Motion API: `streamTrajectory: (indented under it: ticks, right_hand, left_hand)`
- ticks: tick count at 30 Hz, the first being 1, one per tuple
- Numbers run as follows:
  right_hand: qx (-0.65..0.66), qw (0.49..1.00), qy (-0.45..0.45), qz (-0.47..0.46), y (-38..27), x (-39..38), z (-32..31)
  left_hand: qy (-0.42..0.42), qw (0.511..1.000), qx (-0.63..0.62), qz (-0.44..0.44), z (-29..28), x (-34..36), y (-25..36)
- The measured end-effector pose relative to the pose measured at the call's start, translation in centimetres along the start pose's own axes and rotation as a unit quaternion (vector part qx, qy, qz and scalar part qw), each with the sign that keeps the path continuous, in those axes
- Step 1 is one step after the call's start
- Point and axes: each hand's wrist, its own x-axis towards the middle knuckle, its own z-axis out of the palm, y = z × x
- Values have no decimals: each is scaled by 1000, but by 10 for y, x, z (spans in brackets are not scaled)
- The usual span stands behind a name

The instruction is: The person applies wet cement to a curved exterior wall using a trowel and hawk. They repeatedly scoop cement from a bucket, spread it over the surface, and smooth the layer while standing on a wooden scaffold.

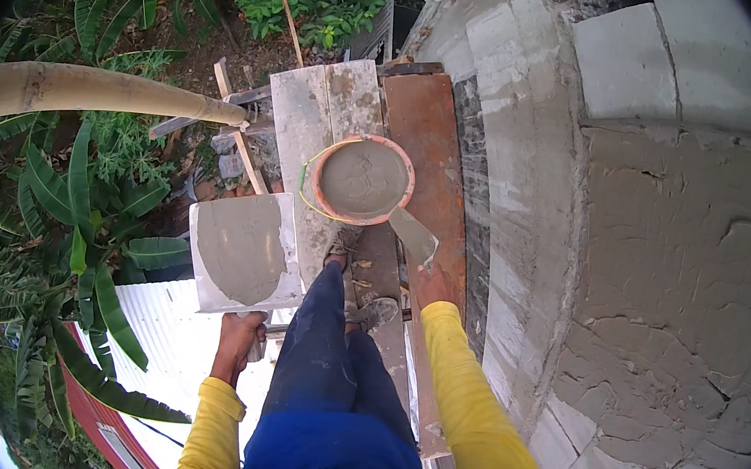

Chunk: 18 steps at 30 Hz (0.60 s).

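My left hand (pixel 238 341) is closed round the handle of a plasterer's hawk, a flat white board. Grey mortar (pixel 243 246) covers most of the hawk (pixel 291 266), which I hold out left of my legs. In my right hand (pixel 431 287) is a trowel (pixel 414 235), its blade smeared with mortar and its tip by the bucket's near right rim. Whether the blade touches the rim, I cannot tell. The orange bucket (pixel 410 189) is nearly full of wet grey mortar (pixel 362 178) and stands on the planks ahead of my feet; its thin handle hangs at the left.
I stand on a narrow scaffold of wooden planks (pixel 299 113) and a reddish board (pixel 432 138). To the right rises a block wall (pixel 627 59), partly coated with fresh mortar (pixel 681 263). A bamboo pole (pixel 65 91) crosses at left, above banana plants. Metal roofing (pixel 169 312) lies below.
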Motion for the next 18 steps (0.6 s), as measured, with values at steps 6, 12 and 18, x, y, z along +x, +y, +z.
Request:
streamTrajectory:
  ticks: [6, 12, 18]
  right_hand:
    - [-78, 997, -21, 11, -67, 201, 72]
    - [-10, 995, -93, -19, -136, 270, 133]
    - [56, 984, -119, -119, -134, 271, 137]
  left_hand:
    - [29, 997, -12, -74, 5, 69, -28]
    - [53, 993, 45, -96, 5, 103, -45]
    - [41, 990, 90, -103, 5, 120, -45]
